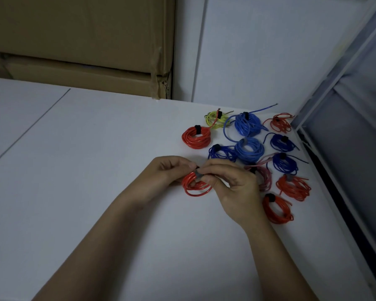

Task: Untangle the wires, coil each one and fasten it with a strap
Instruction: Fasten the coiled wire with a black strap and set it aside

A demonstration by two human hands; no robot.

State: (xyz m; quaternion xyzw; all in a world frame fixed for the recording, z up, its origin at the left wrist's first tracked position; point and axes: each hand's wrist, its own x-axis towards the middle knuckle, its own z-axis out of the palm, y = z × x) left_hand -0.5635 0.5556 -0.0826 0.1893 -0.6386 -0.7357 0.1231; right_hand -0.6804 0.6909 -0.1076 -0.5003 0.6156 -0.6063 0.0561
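A coil of red wire (195, 185) sits between my two hands at the middle of the white table (96, 170). My left hand (169, 170) grips the coil's top left side with curled fingers. My right hand (232, 185) pinches a dark strap (199, 173) wrapped around the coil's top. The lower loops of the coil hang free below my fingers.
Several strapped coils lie at the right: red (196, 137), yellow (215, 119), light blue (248, 123), dark blue (283, 164), pink (264, 178) and more red (278, 209). Cardboard boxes (80, 44) stand behind the table. A metal frame (343, 131) borders the right edge.
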